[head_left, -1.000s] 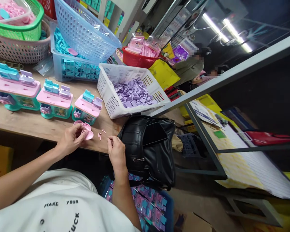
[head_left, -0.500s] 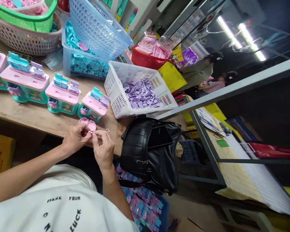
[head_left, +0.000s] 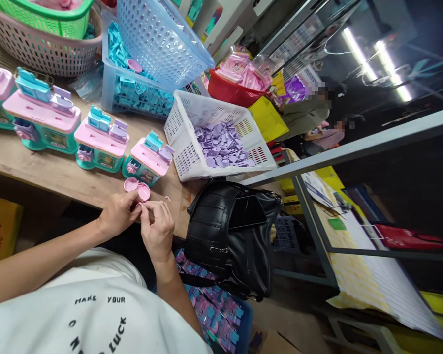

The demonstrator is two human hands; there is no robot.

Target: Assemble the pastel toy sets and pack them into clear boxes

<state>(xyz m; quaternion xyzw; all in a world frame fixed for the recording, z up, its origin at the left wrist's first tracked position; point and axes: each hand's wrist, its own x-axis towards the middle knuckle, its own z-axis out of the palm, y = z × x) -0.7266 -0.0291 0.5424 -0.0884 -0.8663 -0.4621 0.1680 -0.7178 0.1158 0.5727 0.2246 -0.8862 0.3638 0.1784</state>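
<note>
My left hand and my right hand meet at the table's front edge, fingertips pinched together. Between them is a small pink plastic piece, mostly hidden by the fingers. Just beyond my fingertips lie round pink plastic pieces, two discs side by side. A tiny pink part rests on the wood to the right of them. Behind stands a row of pink and teal toy counters, the nearest toy counter carrying turquoise and lilac parts on top.
A white basket of lilac pieces stands behind the black handbag at my right. Turquoise pieces fill a blue crate under a tilted blue basket. A metal frame bar crosses the right side. Two people are farther back.
The view has shifted slightly, so the table's things sit a little farther right. Both hands keep pinching together, with only small finger movement.
</note>
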